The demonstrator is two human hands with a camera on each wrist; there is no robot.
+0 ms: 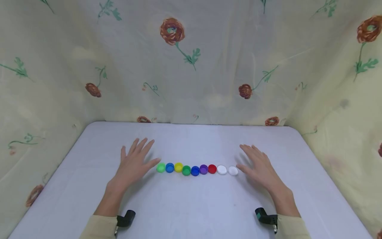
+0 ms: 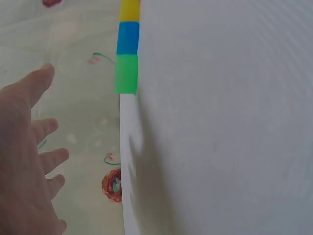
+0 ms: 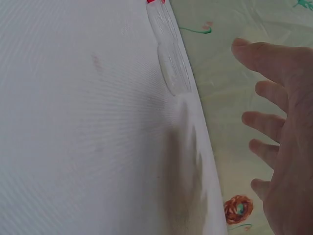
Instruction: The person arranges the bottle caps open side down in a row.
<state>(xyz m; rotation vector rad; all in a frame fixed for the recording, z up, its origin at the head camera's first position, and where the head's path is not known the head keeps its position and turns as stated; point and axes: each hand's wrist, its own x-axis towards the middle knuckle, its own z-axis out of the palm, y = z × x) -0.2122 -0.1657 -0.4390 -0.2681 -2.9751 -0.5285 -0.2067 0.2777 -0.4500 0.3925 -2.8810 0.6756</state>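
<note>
Around the bench (image 1: 191, 205), from nine o'clock through twelve to three, hangs a pale cloth (image 1: 221, 46) printed with reddish-brown flowers and green stems. The white bench spreads beneath everything, its far corners rounded at eleven and one o'clock. Taking the bench's middle as the clock's centre, the person's left hand (image 1: 134, 164) is at nine o'clock and the right hand (image 1: 259, 169) at three. Both hands are empty and free, fingers extended, casting shadows on the bench. Beige sleeves cover the forearms, the left sleeve (image 1: 99, 228) at eight o'clock and the right sleeve (image 1: 291, 228) at four. Beside them sit a black left wrist camera (image 1: 127, 218) and a matching right wrist camera (image 1: 264, 216). Smallest are nine round cups, closely lined up across the middle. From the nine o'clock end come a light green cup (image 1: 161, 167), light blue cup (image 1: 169, 167), yellow cup (image 1: 178, 167), darker green cup (image 1: 186, 170), dark blue cup (image 1: 195, 171), purple cup (image 1: 204, 169), red cup (image 1: 212, 169), clear cup (image 1: 222, 170) and, at the three o'clock end, second clear cup (image 1: 232, 171). The left thumb is near the light green cup, the right thumb near the second clear cup; the wrist views show both thumbs apart from them.
</note>
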